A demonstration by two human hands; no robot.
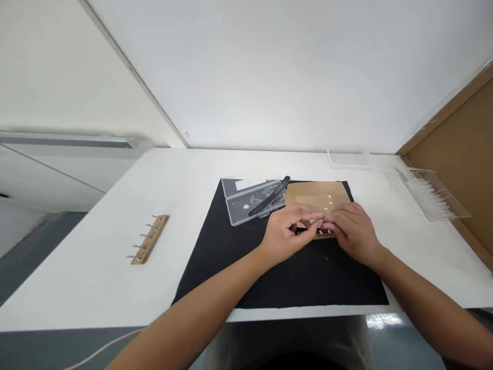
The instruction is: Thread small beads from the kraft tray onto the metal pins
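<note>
My left hand [287, 231] and my right hand [356, 234] meet over a black mat [308, 277], fingertips pinched close together. Whatever small piece they grip is mostly covered by the fingers, and I cannot make out its kind. Just below the fingertips, a wooden strip [325, 236] with small metal and white bits shows in part. Behind them lies a brown paper sheet [316, 190], with several tiny pale pieces [326, 208] scattered on it. Left of the paper, a clear hinged case [239, 208] holds clear nail tips, and a black curved nail file [269, 197] rests across it.
At left on the white table [96, 277] stands a wooden strip with metal pegs [150, 240]. Clear plastic trays [429, 198] lie at the right, near a brown board [458, 139]. Another clear tray [348, 160] sits by the back wall. A white cable [103, 349] hangs below the front edge.
</note>
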